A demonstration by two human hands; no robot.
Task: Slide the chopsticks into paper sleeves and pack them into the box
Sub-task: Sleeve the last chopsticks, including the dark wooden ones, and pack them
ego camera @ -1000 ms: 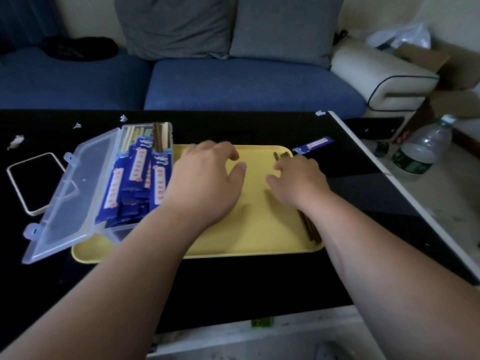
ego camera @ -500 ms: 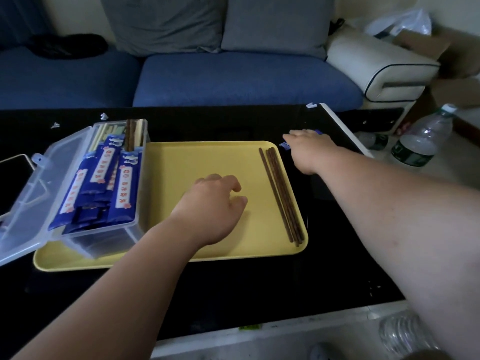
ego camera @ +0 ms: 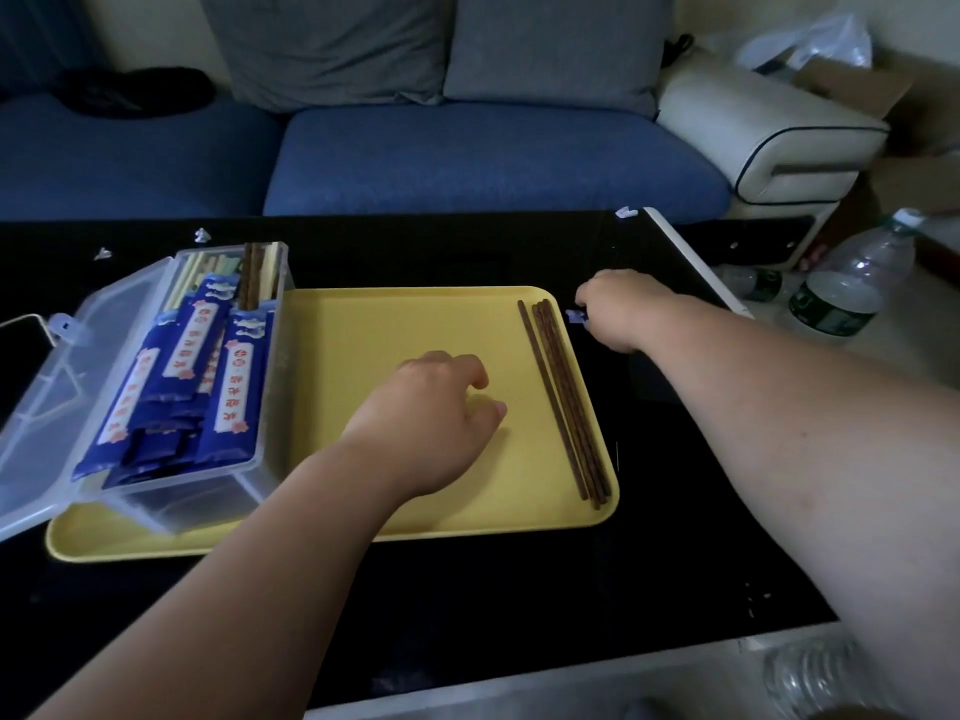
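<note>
Several dark wooden chopsticks (ego camera: 563,402) lie together along the right edge of the yellow tray (ego camera: 363,324), running from its far right corner almost to its near right corner. They have no sleeve yet. At the left edge of the tray stands the clear plastic box (ego camera: 260,459) with its lid (ego camera: 47,387) folded open to the left, over the desk (ego camera: 467,605). The box already holds many pairs in blue paper sleeves (ego camera: 234,387), and some bare sticks stand at its far end.

The right hand (ego camera: 618,309) is on the desk just beside the far right corner of the tray. Its fingers are curled down onto a small blue thing (ego camera: 575,317), which I judge to be a loose paper sleeve; only a little piece of it shows, so I cannot tell if the fingers already pinch it or only touch it. The left hand (ego camera: 441,413) rests on the middle of the tray, well apart from the chopsticks, with fingers loosely bent and holding nothing.

The step in hand seems to be the fetching of an empty sleeve for the next pair. The next move, in my judgement, calls for lifting the sleeve from the dark desk, where thin paper is hard to catch, then taking two sticks from the group with the left hand and aligning their tips with the open end of the sleeve.
</note>
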